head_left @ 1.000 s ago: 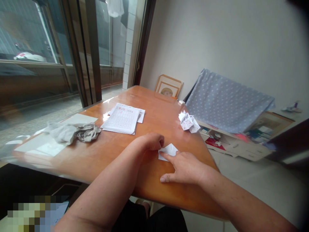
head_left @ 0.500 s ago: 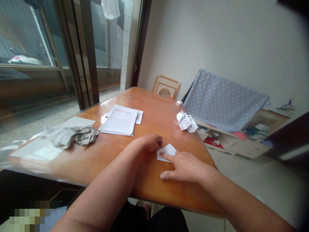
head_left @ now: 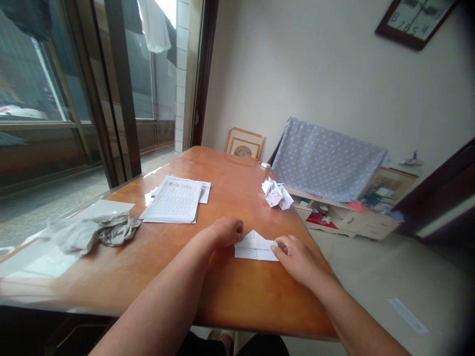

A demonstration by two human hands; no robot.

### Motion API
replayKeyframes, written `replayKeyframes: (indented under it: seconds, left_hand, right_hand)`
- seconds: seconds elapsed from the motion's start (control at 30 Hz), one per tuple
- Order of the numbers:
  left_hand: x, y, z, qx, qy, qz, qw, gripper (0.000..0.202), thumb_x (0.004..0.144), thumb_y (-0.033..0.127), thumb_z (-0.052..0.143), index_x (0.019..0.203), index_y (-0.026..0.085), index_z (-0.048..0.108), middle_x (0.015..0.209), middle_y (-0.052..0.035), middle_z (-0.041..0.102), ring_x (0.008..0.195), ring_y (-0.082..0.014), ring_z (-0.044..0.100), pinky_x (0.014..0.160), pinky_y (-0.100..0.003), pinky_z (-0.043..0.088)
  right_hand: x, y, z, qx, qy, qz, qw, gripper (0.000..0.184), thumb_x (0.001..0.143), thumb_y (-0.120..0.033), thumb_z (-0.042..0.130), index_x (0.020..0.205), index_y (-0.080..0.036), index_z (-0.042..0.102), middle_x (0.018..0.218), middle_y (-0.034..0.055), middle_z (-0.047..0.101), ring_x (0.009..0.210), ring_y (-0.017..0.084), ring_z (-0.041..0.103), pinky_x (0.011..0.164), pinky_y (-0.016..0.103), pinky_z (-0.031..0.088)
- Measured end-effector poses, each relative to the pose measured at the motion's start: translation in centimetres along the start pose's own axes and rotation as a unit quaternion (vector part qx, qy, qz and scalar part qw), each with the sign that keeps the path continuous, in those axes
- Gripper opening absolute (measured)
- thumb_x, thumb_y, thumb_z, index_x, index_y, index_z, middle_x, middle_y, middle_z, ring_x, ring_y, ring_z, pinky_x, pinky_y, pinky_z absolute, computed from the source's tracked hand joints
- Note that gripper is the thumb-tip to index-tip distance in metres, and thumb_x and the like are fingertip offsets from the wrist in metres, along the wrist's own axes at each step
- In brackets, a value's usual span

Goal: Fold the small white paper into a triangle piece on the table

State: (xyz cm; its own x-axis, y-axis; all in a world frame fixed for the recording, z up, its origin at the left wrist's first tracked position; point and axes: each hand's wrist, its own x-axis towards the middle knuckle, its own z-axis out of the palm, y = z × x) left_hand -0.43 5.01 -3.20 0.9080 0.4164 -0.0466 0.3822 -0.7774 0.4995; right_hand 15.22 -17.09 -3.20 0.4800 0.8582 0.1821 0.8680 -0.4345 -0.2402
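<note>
Pressing with curled left fingers (head_left: 234,231), closed in a loose fist, against the left edge of the paper (head_left: 255,247); bearing down with bent right fingertips (head_left: 282,245) on its right corner, neither clenched nor spread; lying flat on the table (head_left: 237,296) towards its right edge, between left hand (head_left: 225,231) and right hand (head_left: 299,257), peak pointing away. Probably best to pin one side firmly; run the crease outward from the middle; keep edges matched; guard against sliding on the glossy top. Farther off: folded pieces (head_left: 276,194); sheets (head_left: 174,201); cloth (head_left: 94,231). Cannot tell whether either thumb pinches beneath; cannot see the left fingertips under the fist; cannot read the faint print; only part of a clock (head_left: 415,20) inside the top edge.
</note>
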Motion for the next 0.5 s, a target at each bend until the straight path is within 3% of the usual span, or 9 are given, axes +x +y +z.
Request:
replayKeyframes:
  seconds: [0.1,0.23,0.37,0.5]
  left_hand:
    - [-0.1,0.1,0.0,-0.008,0.009,0.005,1.0,0.018,0.074,0.035,0.066,0.086,0.022,0.07,0.086,-0.004,0.072,0.07,-0.0189,0.062,0.06,-0.026,0.043]
    - [-0.3,0.2,0.0,-0.025,0.013,0.015,0.999,0.018,0.073,0.035,0.068,0.085,0.022,0.069,0.087,-0.0042,0.071,0.07,-0.0195,0.062,0.058,-0.026,0.041]
    - [-0.4,0.4,0.0,-0.046,0.011,0.023,0.999,0.018,0.069,0.029,0.07,0.085,0.022,0.069,0.092,-0.0044,0.071,0.073,-0.0199,0.063,0.059,-0.025,0.042]
    - [-0.3,0.6,0.0,-0.074,0.008,0.024,0.997,0.025,0.067,0.028,0.071,0.091,0.021,0.069,0.097,-0.0056,0.071,0.08,-0.0216,0.064,0.064,-0.026,0.045]
  right_hand:
    - [0.1,0.2,1.2,0.022,0.011,0.02,0.999,0.023,0.092,-0.042,0.054,0.091,-0.023,0.068,0.089,0.005,0.064,0.086,0.021,0.061,0.075,0.031,0.042]
    - [0.4,0.2,2.1,0.045,0.053,0.06,0.996,0.026,0.09,-0.043,0.056,0.102,-0.022,0.065,0.097,0.0061,0.063,0.085,0.022,0.061,0.073,0.032,0.043]
    - [0.7,0.4,2.5,0.076,0.042,0.056,0.995,0.02,0.087,-0.041,0.058,0.084,-0.023,0.065,0.087,0.0045,0.063,0.082,0.022,0.06,0.072,0.033,0.044]
    - [0.7,0.5,2.8,0.19,0.047,0.029,0.98,0.02,0.087,-0.039,0.057,0.077,-0.023,0.062,0.086,0.0032,0.063,0.081,0.021,0.06,0.076,0.034,0.047]
